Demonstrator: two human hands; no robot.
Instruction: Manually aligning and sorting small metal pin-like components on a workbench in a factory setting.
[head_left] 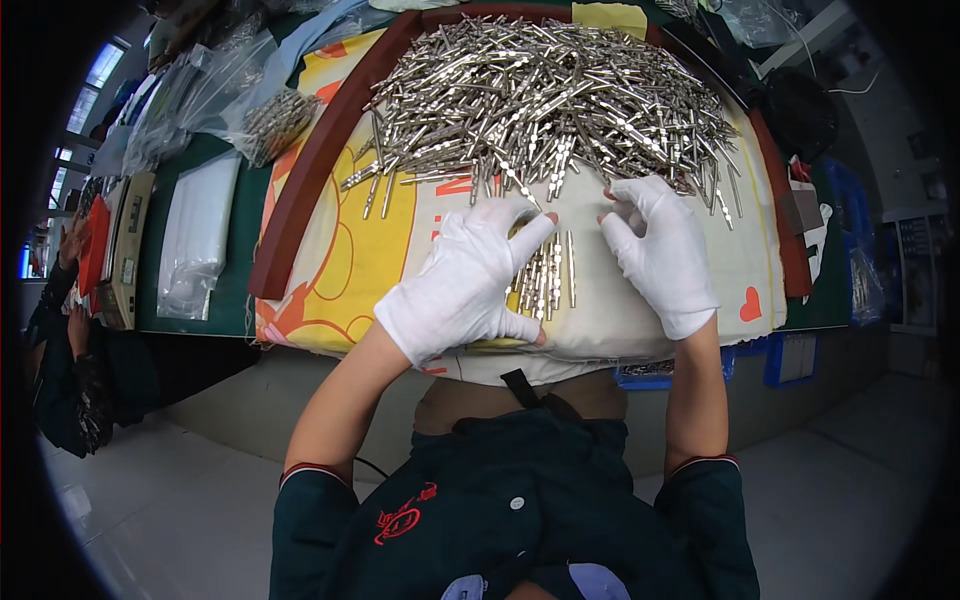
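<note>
Metal rods point(560, 95): silver, slim, with thicker bands along their length – a large loose heap on the far part of the cloth, lying at all angles, the nearest ends straggling toward the hands.
Small row point(553, 280): a few more rods, side by side and roughly parallel, ends pointing toward the person, just to the right of the left palm.
Left hand point(460, 275): thumb and forefinger wide apart, reaching past the row's near and far ends; the other fingers are mostly hidden, so I cannot tell whether they press on a rod.
Right hand point(655, 250): loosely curled near the heap's front edge, thumb and forefinger a little apart, with a gap to the row; no rod shows between the tips.
Gloves point(425, 310): white, thumb and forefinger tips bare on both hands.
Cloth point(620, 318): yellow, orange and off-white, a red heart near its right corner.
Frame point(318, 170): dark red bars along the left, far and right sides of the cloth.
Green table point(252, 195): to the left, a flat stack of clear bags point(200, 235) and, farther back, a bag of small pieces point(275, 125).
Far left: another person's hand point(72, 243) beside a red-orange object point(92, 245).
</note>
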